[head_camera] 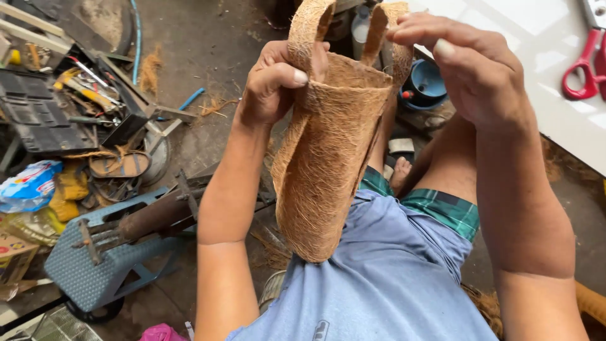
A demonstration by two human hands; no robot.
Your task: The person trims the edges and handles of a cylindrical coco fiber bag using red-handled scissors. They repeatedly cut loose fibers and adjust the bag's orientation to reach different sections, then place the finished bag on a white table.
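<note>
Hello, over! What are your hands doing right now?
Left hand gripping fibre pouch at its rim. Right hand pinching the pouch's other strap. Pouch hanging upright over lap. Nothing blocking.

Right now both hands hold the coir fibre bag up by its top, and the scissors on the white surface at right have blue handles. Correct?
Not quite. The head view shows the scissors have red handles, not blue. The rest stands: the left hand and right hand both hold the coir fibre bag up by its top, and the scissors lie on the white surface at right.
</note>
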